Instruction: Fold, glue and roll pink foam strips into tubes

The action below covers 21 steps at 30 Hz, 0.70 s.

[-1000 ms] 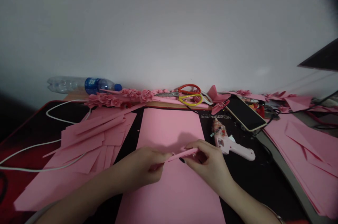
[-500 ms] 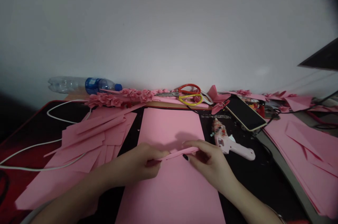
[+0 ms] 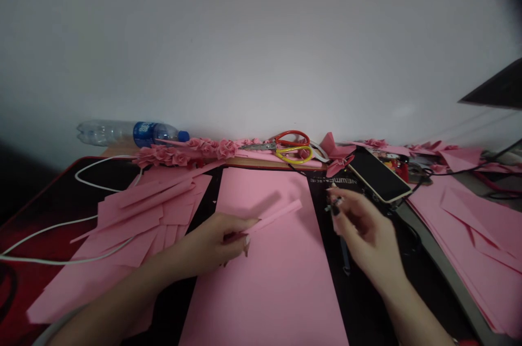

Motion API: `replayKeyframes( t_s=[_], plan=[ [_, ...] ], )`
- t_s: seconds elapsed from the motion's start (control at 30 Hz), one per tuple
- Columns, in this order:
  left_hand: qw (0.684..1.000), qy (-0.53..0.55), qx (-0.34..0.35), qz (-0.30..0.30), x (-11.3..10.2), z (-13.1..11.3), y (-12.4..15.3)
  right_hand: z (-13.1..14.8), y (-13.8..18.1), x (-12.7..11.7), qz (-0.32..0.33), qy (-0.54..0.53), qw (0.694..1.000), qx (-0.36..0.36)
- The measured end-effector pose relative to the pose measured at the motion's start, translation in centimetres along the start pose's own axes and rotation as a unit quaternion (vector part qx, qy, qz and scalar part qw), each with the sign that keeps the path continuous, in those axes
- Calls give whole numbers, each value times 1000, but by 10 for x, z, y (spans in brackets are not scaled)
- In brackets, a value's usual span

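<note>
My left hand (image 3: 222,237) pinches one end of a thin rolled pink paper strip (image 3: 281,215). The strip slants up to the right, its far end free above a large pink paper sheet (image 3: 265,291). On the right, my right hand (image 3: 365,232) is closed round the front of a hot glue gun (image 3: 333,186). Only a bit of the tip shows; fingers and palm hide the body and handle. Below the fingers, a dark bluish stick-like thing (image 3: 346,259) lies on the black mat; its kind is unclear.
Loose pink paper pieces (image 3: 134,226) and a white cable (image 3: 49,223) lie left. Behind are a plastic bottle (image 3: 142,133), paper roses (image 3: 204,149) and scissors (image 3: 293,154). A phone (image 3: 381,174) and stacked pink paper (image 3: 465,248) lie right.
My right hand has let go of the rolled strip and moved right onto the glue gun. My left hand keeps the strip, whose free end now points further up.
</note>
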<state>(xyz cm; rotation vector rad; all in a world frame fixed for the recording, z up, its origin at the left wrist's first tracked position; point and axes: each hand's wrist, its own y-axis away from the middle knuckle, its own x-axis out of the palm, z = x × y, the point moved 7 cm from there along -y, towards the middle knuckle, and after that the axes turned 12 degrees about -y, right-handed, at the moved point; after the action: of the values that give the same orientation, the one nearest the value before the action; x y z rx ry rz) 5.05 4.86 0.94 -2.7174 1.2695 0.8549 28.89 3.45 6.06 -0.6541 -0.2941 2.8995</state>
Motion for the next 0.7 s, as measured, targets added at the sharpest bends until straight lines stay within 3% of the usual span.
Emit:
replayKeyframes(
  t_s=[0.07,0.2,0.4,0.7],
  plan=[
    [999,22,-29,-19,-2,6,0,-6,-7,-25,-63,61,996,12],
    [992,84,-68,-60,-4,13,-2,-33,-18,-48,-21,216,974,65],
    [983,137,-74,-97,-7,15,-4,-55,-10,-49,128,191,971,71],
    [969,169,-131,-126,-13,12,-3,-60,-8,-45,166,258,947,98]
  ],
)
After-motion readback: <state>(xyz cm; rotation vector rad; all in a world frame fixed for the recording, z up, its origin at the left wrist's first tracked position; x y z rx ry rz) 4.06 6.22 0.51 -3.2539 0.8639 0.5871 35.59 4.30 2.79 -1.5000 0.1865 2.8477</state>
